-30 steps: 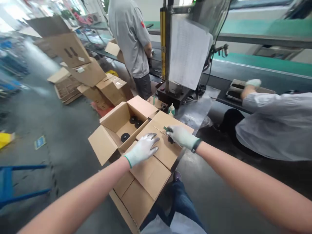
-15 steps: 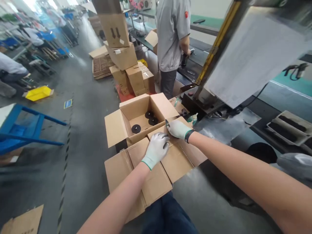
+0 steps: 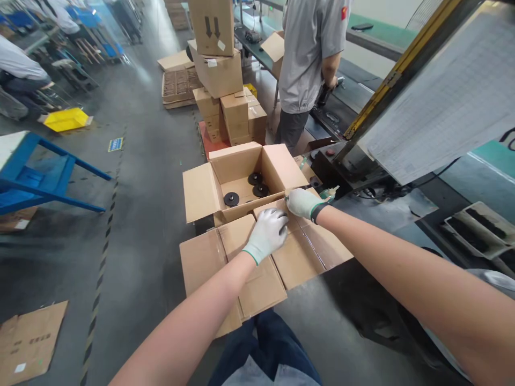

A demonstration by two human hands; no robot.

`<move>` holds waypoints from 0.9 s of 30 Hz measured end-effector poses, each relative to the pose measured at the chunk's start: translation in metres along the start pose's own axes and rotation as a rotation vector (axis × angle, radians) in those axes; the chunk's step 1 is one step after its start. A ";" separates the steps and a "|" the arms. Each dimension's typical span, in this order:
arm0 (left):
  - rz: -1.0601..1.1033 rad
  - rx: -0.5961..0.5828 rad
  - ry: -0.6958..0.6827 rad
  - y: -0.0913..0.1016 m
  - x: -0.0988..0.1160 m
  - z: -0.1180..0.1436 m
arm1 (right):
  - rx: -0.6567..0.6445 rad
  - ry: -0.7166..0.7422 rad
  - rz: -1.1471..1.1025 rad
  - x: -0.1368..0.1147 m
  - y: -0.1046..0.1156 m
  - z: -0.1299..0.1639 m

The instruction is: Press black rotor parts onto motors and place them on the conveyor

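Note:
A flat-topped cardboard box [image 3: 257,292] with spread flaps lies in front of me. On it is my left hand [image 3: 269,230] in a white glove with dark fingertips, its fingers curled against the cardboard. My right hand [image 3: 302,202], gloved too and with a black wristband, is closed near the box's far edge. A small dark tip shows at its fingers, too small to name. Just beyond stands an open carton [image 3: 197,195] with its flaps out. Inside it lie black discs [image 3: 231,199] with a small stud in the middle.
Stacked cartons [image 3: 221,75] rise behind on a red pallet [image 3: 209,142]. A co-worker in grey [image 3: 301,59] stands at the bench. On the right is a machine with a yellow frame [image 3: 386,80]; a blue stand [image 3: 52,171] is at left. Flat cardboard [image 3: 32,343] lies on the floor.
The view has shifted, so the scene sits further right and higher. Both hands stay at the box; the dark tip by my right hand shows less now.

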State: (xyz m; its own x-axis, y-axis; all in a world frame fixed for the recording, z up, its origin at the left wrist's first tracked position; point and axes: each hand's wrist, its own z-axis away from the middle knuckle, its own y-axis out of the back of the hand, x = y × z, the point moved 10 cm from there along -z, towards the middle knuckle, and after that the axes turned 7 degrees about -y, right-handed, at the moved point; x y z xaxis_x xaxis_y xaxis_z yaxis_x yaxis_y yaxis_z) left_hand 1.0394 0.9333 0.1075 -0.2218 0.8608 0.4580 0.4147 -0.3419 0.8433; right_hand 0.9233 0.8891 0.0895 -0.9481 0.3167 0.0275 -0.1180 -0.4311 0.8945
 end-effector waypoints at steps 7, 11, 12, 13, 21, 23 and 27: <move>0.049 0.023 0.002 0.000 -0.006 0.002 | -0.131 -0.032 0.021 0.009 -0.035 0.038; 0.040 0.027 -0.006 0.003 -0.005 0.002 | -0.196 -0.115 -0.005 0.028 -0.072 0.117; 0.037 0.022 -0.011 0.003 -0.004 0.001 | -0.204 -0.134 -0.024 0.032 -0.078 0.137; 0.031 0.016 -0.015 0.004 -0.003 0.001 | -0.209 -0.152 -0.048 0.036 -0.083 0.155; -0.025 -0.171 -0.296 -0.016 0.046 -0.013 | -0.373 -0.361 -0.380 0.054 -0.133 0.264; -0.035 -0.240 -0.381 -0.028 0.061 -0.018 | -0.346 -0.387 -0.629 0.059 -0.136 0.272; -0.108 -0.336 -0.435 -0.051 0.081 -0.041 | 0.009 -0.307 -1.228 0.089 -0.097 0.234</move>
State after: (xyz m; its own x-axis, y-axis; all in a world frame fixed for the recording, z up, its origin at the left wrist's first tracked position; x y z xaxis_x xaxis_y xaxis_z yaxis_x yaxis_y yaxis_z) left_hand 0.9644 1.0045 0.1132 0.1666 0.9495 0.2659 0.0898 -0.2832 0.9549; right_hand 0.9193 1.1565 0.1097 -0.1086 0.6859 -0.7196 -0.8662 0.2899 0.4071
